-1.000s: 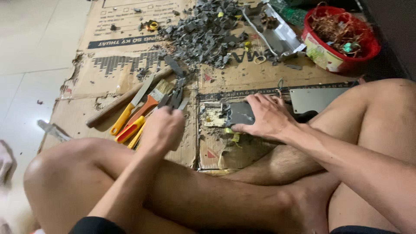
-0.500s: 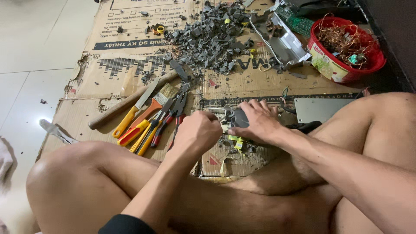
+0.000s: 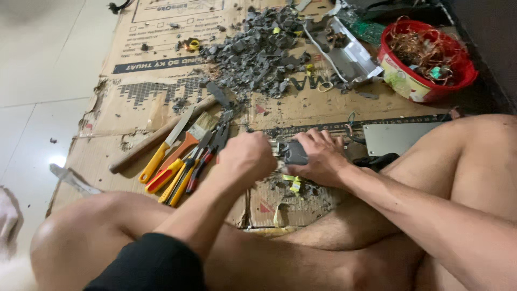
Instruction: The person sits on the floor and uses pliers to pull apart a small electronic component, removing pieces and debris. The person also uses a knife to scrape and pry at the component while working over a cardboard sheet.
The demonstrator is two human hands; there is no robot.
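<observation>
My right hand [image 3: 319, 158] grips a small dark grey electronic part [image 3: 294, 153] and presses it onto the cardboard sheet [image 3: 134, 81] between my crossed legs. Curled into a fist, my left hand [image 3: 249, 157] sits against the part's left end, where a bit of bright metal shows. Whatever the fist encloses is hidden. Yellow scraps [image 3: 295, 184] and grey crumbs lie just below the part.
Left of my hands lie yellow- and orange-handled tools [image 3: 177, 170], pliers [image 3: 212, 148], a brush and a wooden handle [image 3: 141, 151]. A heap of grey fragments [image 3: 253, 54] is further back. A red tub of copper wire [image 3: 425, 59], a metal casing [image 3: 350, 51] and a grey plate [image 3: 398, 137] are on the right.
My left hand has moved right, from over the tools to the grey part, and closed into a fist. My right hand has stayed on the part.
</observation>
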